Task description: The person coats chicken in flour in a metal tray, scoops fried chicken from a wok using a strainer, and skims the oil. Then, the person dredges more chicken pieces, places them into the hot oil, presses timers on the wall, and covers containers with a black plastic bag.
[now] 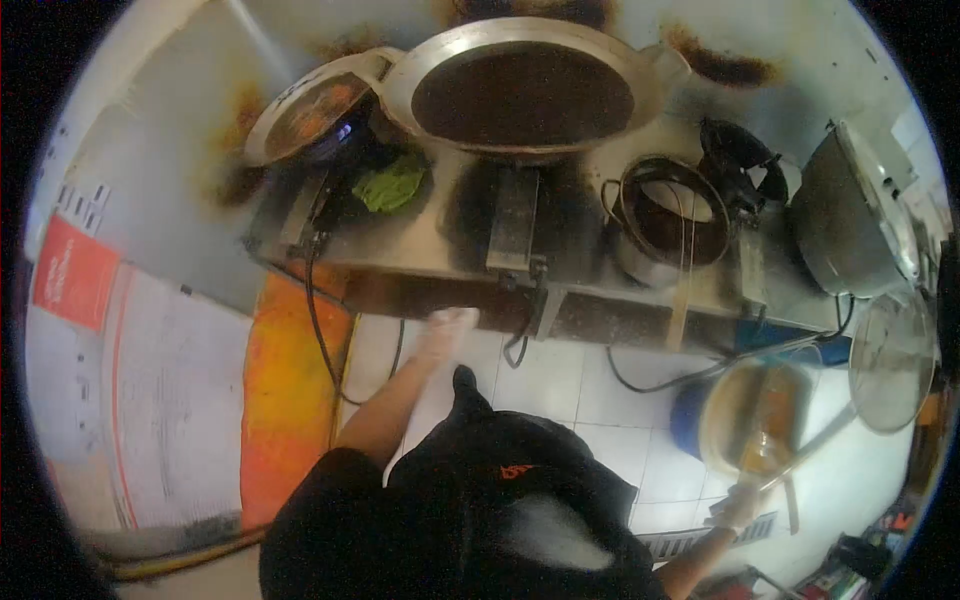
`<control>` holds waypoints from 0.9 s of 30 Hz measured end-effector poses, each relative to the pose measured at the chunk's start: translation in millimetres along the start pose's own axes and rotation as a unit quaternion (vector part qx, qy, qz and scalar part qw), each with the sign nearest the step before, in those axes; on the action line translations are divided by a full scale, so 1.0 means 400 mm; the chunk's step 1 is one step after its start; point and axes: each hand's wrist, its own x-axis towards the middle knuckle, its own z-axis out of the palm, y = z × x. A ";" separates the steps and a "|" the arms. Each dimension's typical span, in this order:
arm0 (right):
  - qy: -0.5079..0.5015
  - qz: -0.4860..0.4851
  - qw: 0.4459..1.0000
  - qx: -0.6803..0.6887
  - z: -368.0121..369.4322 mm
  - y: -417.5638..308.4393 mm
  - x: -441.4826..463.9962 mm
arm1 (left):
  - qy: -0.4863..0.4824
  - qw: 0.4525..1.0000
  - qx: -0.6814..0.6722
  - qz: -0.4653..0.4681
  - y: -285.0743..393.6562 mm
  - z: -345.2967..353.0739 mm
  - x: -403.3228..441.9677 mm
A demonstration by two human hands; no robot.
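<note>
My right hand (738, 507), at the lower right, is closed on the handle of a long-handled mesh strainer (893, 365). The strainer's round head reaches up to the right, beside a large metal pot. Just beyond that hand stands a tub (725, 420) with a brownish rim and something orange-brown at its right side. My left hand (452, 330), which looks whitish as if in a thin glove, is held out below the front edge of the steel stove counter (590, 235). Blur hides how its fingers are set, and I see nothing in it.
A large wok (655, 120) with dark contents sits on the stove. A pan (270, 125) of reddish food is left of it, near green leaves (390, 185). To the right stand a small pot (640, 262) and a big tilted pot (840, 220). Hoses (318, 300) hang below the counter.
</note>
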 end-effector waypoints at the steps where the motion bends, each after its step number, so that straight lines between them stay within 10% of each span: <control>1: 0.043 -0.003 0.998 -0.040 0.102 -0.118 -0.067 | -0.050 0.997 -0.063 0.007 -0.001 0.047 0.064; 2: 0.004 -0.079 0.996 -0.052 0.151 -0.162 -0.104 | -0.103 0.987 -0.124 0.013 -0.041 0.092 0.139; 5: -0.029 -0.129 0.990 -0.039 0.383 -0.385 -0.248 | -0.037 0.911 -0.004 0.411 -0.085 0.160 0.251; 7: -0.024 -0.126 0.992 -0.018 0.518 -0.488 -0.361 | -0.186 0.967 -0.141 0.104 0.024 0.099 0.221; 13: -0.055 -0.150 0.986 -0.045 0.741 -0.577 -0.488 | -0.029 0.948 0.073 0.309 -0.007 0.147 0.229; 17: -0.123 -0.214 0.969 0.000 0.823 -0.569 -0.467 | -0.065 0.958 0.077 0.269 -0.049 0.209 0.259; 19: -0.172 -0.189 0.967 -0.017 0.842 -0.601 -0.481 | -0.208 0.963 -0.146 0.087 -0.086 0.249 0.272; 23: -0.230 -0.185 0.955 0.023 0.908 -0.629 -0.465 | -0.336 0.781 -0.499 -0.165 -0.035 0.164 0.243; 26: -0.310 -0.133 0.941 0.028 0.952 -0.645 -0.467 | -0.379 0.913 -0.145 0.028 0.054 -0.064 0.195; 27: -0.323 -0.136 0.934 0.069 0.981 -0.646 -0.479 | -0.369 0.895 -0.250 0.013 -0.040 -0.012 0.208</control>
